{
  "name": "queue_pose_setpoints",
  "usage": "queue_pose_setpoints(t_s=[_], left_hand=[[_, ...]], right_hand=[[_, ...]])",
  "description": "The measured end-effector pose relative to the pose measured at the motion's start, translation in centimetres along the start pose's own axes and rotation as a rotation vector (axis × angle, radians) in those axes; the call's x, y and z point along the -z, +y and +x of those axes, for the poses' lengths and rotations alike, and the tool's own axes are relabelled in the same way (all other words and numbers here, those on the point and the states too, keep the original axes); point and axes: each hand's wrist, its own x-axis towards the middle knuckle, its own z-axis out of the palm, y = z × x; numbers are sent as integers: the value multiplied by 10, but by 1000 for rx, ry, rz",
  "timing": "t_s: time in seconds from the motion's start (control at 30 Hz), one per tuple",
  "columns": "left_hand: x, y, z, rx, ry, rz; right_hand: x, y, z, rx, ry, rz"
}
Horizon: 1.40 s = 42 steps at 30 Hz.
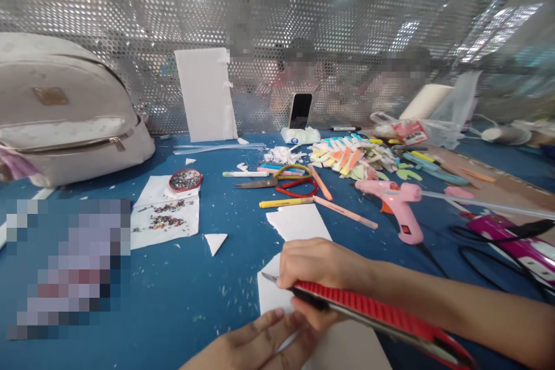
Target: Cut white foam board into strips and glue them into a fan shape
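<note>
My right hand (323, 266) is closed around a red utility knife (377, 309), its ribbed handle running back toward the lower right. The blade tip points left, over a white board (269, 295); whether it touches the surface I cannot tell. Low in the view, my left hand (264, 341) lies with fingers stretched out across the same board, close to the right hand's fingertips. Part of the board is hidden under both hands. Just beyond the right hand lies a white piece (303, 222) with a ragged left edge. A small white triangle (215, 243) rests farther left.
Scissors (264, 183), a yellow marker (286, 202) and a pink glue gun (396, 205) lie beyond my hands. Paper strips (351, 156) are heaped behind them. A purple power strip (511, 243) with black cables is at right, a backpack (73, 110) at left. A phone (301, 111) stands at the back.
</note>
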Motion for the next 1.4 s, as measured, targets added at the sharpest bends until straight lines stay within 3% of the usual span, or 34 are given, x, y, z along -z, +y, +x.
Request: queue_pose_setpoints(t_s=[0.17, 0.23, 0.4, 0.53, 0.63, 0.9, 1.03, 1.23, 1.4], left_hand=[[22, -11, 16, -140, -152, -27], [19, -11, 15, -145, -142, -32], [3, -7, 8, -127, 29, -33], [12, -9, 12, -135, -59, -45], [22, -11, 16, -150, -166, -55], [28, -12, 22, -118, -134, -53], [14, -6, 10, -43, -118, -106], [-13, 4, -5, 30, 89, -33], [-9, 1, -4, -50, 44, 58]], right_hand=[[8, -6, 20, -267, -82, 122], [14, -9, 29, -326, -127, 161], [28, -13, 57, -444, -280, 333], [27, -6, 77, -478, -350, 426], [24, -3, 83, -468, -373, 455], [28, -11, 50, -375, -241, 307], [27, -9, 26, -322, -176, 207], [23, -9, 9, -97, -40, 76], [18, -4, 6, -61, -52, 50]])
